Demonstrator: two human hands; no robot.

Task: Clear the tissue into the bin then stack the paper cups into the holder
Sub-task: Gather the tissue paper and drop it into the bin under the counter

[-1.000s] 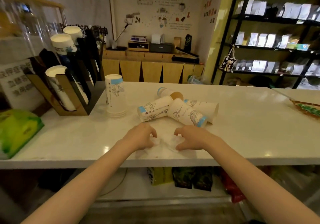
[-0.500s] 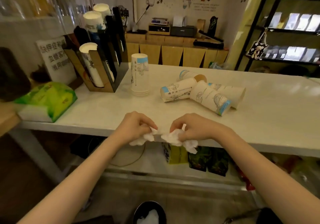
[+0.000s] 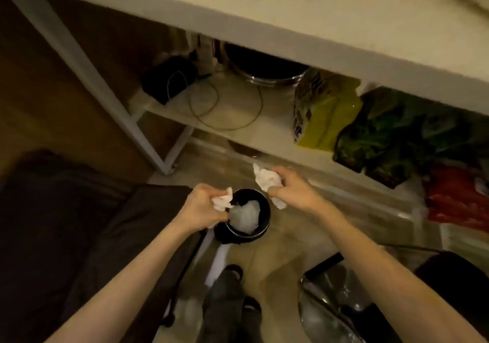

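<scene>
While both hands hovered over the bin, the left hand and right hand each had fingers clenched on tissue. Neither wad was dropped yet; cups sat out of view, 0 stacked.

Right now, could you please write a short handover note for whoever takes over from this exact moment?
Left hand: shut on a tissue wad, at the bin's left rim.
Right hand: shut on a second wad, just above and right of the bin.
Bin: on the floor below the counter, white tissue already inside.
Done: tissue carried to the bin.
Left: drop both wads in, then stack the cups into the holder; neither is in view.
</scene>
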